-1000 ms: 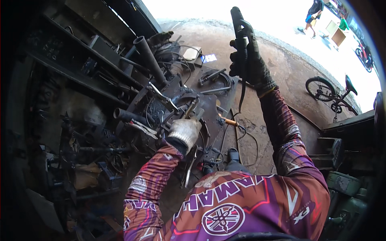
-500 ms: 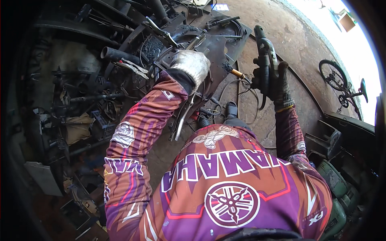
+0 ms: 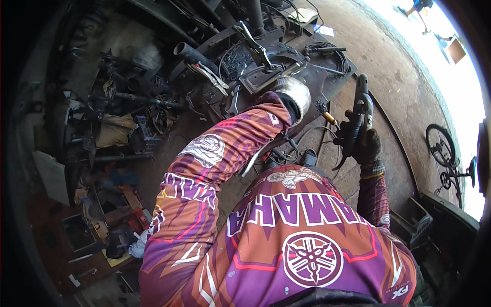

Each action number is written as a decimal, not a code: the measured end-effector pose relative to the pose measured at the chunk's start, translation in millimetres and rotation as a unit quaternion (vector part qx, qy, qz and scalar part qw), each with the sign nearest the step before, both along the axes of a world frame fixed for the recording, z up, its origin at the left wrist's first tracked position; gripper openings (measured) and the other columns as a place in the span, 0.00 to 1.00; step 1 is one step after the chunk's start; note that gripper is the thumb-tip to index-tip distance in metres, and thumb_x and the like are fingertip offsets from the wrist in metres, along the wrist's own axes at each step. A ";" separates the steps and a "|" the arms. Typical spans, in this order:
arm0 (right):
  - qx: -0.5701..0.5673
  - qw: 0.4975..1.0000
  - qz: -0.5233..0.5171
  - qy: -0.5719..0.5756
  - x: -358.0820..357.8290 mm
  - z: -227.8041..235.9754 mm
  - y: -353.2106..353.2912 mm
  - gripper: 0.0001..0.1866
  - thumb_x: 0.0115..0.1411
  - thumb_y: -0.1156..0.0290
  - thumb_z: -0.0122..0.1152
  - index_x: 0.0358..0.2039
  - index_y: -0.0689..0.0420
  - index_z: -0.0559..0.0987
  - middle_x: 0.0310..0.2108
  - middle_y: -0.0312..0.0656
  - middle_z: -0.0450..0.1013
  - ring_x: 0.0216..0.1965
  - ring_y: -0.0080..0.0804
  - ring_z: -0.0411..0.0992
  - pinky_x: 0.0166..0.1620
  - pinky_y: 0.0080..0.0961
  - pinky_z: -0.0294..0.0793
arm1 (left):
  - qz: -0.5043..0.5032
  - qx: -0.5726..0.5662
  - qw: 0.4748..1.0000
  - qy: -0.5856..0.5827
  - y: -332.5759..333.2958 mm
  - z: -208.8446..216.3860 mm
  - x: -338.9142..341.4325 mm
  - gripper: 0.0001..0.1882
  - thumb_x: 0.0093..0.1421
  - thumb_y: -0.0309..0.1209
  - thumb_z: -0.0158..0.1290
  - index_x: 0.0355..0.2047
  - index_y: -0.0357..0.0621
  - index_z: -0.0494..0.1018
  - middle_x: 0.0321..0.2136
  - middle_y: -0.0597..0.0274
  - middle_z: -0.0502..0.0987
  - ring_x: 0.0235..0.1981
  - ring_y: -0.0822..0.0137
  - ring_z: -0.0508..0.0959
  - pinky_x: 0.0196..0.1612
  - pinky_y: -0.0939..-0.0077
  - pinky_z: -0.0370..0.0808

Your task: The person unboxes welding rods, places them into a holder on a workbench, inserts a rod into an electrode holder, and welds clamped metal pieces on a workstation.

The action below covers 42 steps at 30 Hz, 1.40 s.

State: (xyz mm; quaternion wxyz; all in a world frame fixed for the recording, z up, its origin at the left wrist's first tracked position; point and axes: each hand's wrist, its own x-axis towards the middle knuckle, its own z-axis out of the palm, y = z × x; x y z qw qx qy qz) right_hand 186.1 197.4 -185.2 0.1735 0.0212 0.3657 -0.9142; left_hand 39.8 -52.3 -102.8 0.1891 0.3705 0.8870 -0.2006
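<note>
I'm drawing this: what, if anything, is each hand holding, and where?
The right hand holds a dark tool around its middle. Left hand: can't tell; grip hidden.

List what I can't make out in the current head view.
All in the head view:
Left hand: fingertips, and anything they hold, hidden by the back of the glove.
Black tool: grip partly covered by the right hand.
Distant person: upper body cut off by the top edge.
</note>
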 end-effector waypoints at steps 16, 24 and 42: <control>0.019 0.997 0.060 -0.054 -6.2 -0.9 -7.9 0.56 0.52 0.44 0.76 0.72 0.56 0.57 0.50 0.44 0.74 0.47 0.43 0.76 0.53 0.53 0.77 | 0.056 0.601 0.797 0.013 -137.4 46.2 86.1 0.15 0.57 0.23 0.57 0.45 0.44 0.79 0.45 0.57 0.83 0.39 0.55 0.86 0.42 0.63 0.84; 0.027 0.998 0.028 -0.055 34.7 -20.4 -28.3 0.51 0.56 0.49 0.74 0.72 0.53 0.57 0.51 0.44 0.75 0.47 0.46 0.78 0.53 0.52 0.78 | 0.285 0.597 0.737 0.139 -261.1 -6.2 149.4 0.12 0.62 0.23 0.55 0.45 0.40 0.81 0.45 0.53 0.84 0.47 0.55 0.84 0.51 0.65 0.82; 0.500 0.817 -0.261 0.120 -38.8 154.5 -57.2 0.18 0.66 0.56 0.63 0.42 0.51 0.65 0.30 0.33 0.68 0.24 0.25 0.71 0.18 0.20 0.66 | 0.505 0.433 0.737 -0.120 -415.3 -191.8 291.9 0.18 0.63 0.34 0.54 0.51 0.41 0.79 0.49 0.47 0.81 0.53 0.49 0.80 0.58 0.61 0.75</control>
